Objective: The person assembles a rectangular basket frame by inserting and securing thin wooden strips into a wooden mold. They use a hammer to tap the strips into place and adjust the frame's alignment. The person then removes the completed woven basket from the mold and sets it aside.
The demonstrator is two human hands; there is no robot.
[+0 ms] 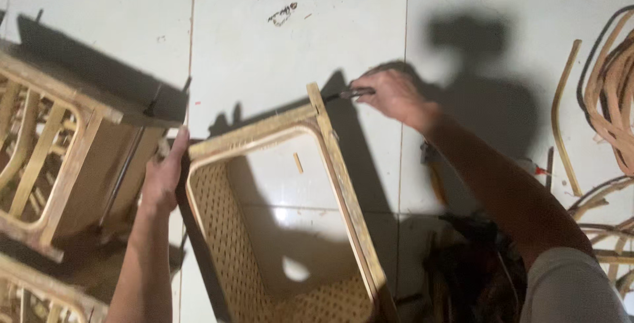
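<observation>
On the tiled floor, left hand steadies rattan frame.

- The place looks like a small rattan furniture workshop, with the work done on the floor.
- The floor is of large white tiles, scuffed and marked, with bits of cane lying on it.
- A half-built rattan frame with woven cane sides stands near the middle, open to the tiles below.
- On the left stand more rattan pieces of bent cane, seemingly unfinished.
- On the far right lies a heap of loose cane strips, curved and tangled.
- Hard light from one side throws sharp shadows across the tiles.
- Dark items, perhaps tools, lie on the floor near the right, too dim to tell.
</observation>
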